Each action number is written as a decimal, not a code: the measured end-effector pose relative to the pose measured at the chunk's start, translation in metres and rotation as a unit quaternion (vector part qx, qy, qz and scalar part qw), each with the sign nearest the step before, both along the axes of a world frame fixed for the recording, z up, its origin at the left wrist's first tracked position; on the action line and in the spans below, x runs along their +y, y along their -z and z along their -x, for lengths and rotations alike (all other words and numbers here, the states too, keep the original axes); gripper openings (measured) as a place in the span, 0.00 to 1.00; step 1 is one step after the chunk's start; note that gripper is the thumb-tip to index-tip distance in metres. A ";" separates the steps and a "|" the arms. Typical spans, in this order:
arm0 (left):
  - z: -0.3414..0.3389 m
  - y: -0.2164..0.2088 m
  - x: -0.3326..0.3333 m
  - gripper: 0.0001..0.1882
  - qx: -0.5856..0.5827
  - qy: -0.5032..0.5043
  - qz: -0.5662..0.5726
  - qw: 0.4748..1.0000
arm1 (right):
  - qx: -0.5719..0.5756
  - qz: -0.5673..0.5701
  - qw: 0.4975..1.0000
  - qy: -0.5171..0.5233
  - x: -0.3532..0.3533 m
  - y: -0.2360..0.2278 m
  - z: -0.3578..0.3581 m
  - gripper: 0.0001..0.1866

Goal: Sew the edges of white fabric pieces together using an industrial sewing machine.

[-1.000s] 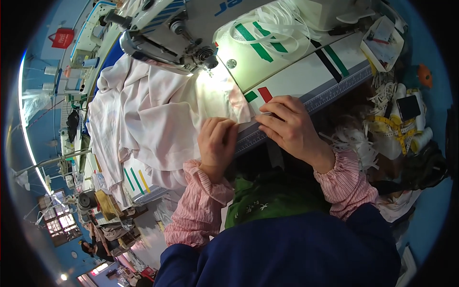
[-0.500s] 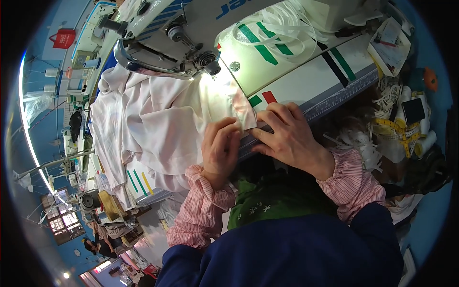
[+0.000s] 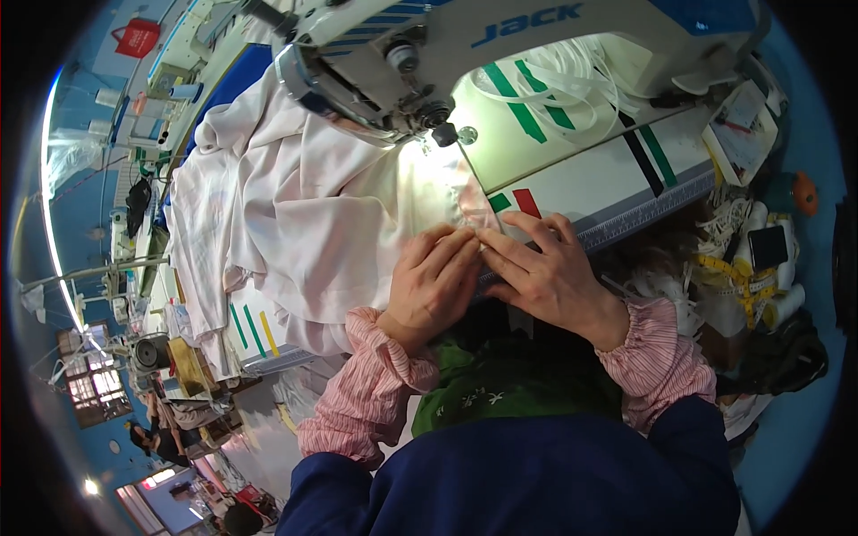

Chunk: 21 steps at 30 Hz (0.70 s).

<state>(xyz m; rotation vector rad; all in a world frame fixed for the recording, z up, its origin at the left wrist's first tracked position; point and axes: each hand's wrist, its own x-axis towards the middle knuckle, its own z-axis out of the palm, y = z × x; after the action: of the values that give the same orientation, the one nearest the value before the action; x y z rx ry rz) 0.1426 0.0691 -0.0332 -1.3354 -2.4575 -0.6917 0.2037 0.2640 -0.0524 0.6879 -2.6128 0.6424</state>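
White was the long, flat tabletop (image 3: pixel 590 175), and over it stood the white and blue metal sewing machine (image 3: pixel 447 62). The large, wrinkled cloth of pale pink colour (image 3: pixel 304 205) lay on the tabletop, with its bright right part under the lit end of the machine. A grey ruler strip with fine marks (image 3: pixel 648 212) ran along the near edge. The left hand (image 3: pixel 436 284) and the right hand (image 3: pixel 556 284) met at the cloth's near right corner. Each grip was narrow there; whether it pinched the fabric, I could not tell. Just beyond lay a short red tape strip (image 3: pixel 526 204).
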 end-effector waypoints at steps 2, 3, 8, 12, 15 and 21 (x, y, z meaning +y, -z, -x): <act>0.003 -0.001 -0.003 0.17 -0.016 0.011 0.006 1.000 | -0.007 0.008 1.000 0.008 -0.001 -0.002 0.001 0.24; 0.005 -0.001 -0.004 0.17 -0.013 0.012 0.002 1.000 | -0.001 0.005 1.000 0.002 -0.001 -0.003 0.002 0.24; 0.010 -0.002 -0.007 0.16 -0.037 0.028 0.004 0.999 | -0.029 0.005 1.000 0.000 -0.001 -0.012 0.007 0.21; 0.025 -0.002 -0.010 0.16 -0.054 0.029 -0.011 0.998 | -0.043 0.010 0.999 -0.013 -0.002 -0.018 0.022 0.20; 0.041 0.000 -0.013 0.16 -0.051 0.041 -0.008 0.998 | -0.035 -0.006 0.999 -0.013 -0.005 -0.021 0.037 0.20; 0.072 0.006 -0.015 0.14 -0.029 0.058 -0.026 0.998 | -0.025 -0.012 1.000 -0.013 -0.010 -0.023 0.066 0.19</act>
<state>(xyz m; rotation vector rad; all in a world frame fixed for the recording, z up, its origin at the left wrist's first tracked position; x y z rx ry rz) 0.0702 0.0541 -0.0397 -1.4680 -2.4026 -0.8265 0.1372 0.2544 -0.0296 0.7238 -2.6641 0.6457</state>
